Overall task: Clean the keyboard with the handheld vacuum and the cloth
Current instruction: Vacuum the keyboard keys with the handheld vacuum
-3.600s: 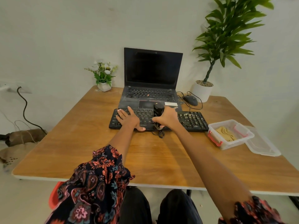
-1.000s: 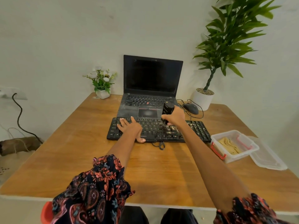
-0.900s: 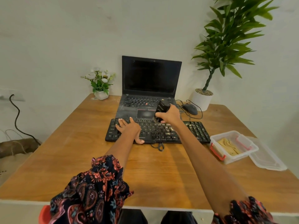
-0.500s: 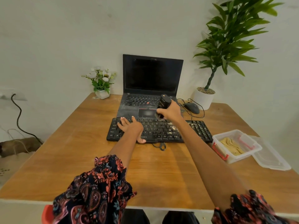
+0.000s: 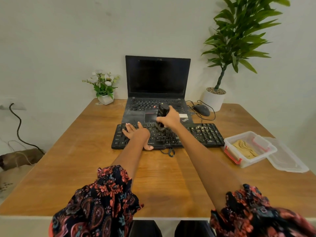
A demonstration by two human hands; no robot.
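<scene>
Flat black plastic keyboard (image 5: 168,136) lies across the middle of the tabletop (image 5: 85,159), just in front of an open black laptop (image 5: 156,93); pale crumbs speckle its right-hand keys. Left hand (image 5: 137,135) rests flat on the left keys, fingers straight, thumb over the near edge. Right hand (image 5: 169,119) w/ grip clenched round a small black handheld vacuum (image 5: 162,115), nozzle down on the top key rows. Folded tan cloth (image 5: 245,148) sits in a clear plastic box w/ red clips (image 5: 251,147) at right, lid (image 5: 287,159) beside it. Tabletop is smooth, warm wood grain w/ pale edge; plain off-white wall (image 5: 68,40) behind.
</scene>
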